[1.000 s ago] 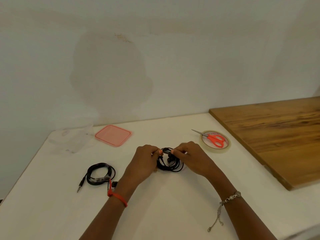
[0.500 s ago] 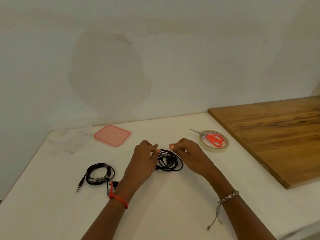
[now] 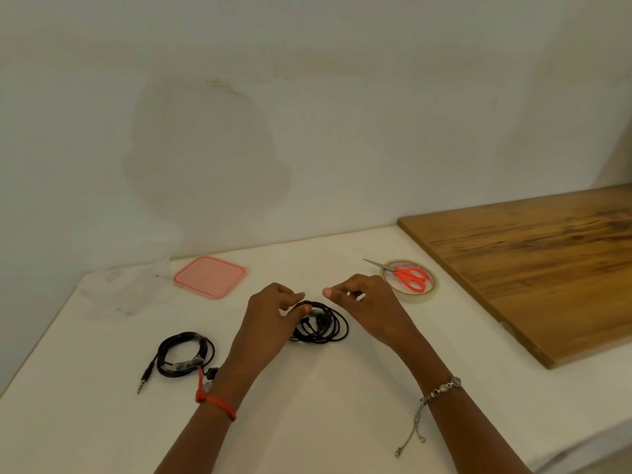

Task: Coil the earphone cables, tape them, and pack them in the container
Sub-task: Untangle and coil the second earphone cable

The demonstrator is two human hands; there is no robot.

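— Where do the coils lie?
— The middle coil point(image 3: 333, 328) sits mid-counter point(image 3: 342, 398); the other coil point(image 3: 184, 357) lies nearer, to its left.
— And farther back?
— The lid point(image 3: 210, 277) at far left, the container point(image 3: 126, 285) left of it. At right, scissors point(image 3: 410, 278) on the tape roll point(image 3: 431, 289), the board point(image 3: 547, 261) beyond.

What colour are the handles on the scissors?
Orange-red. The scissors lie on the tape roll, clearest in the head view.
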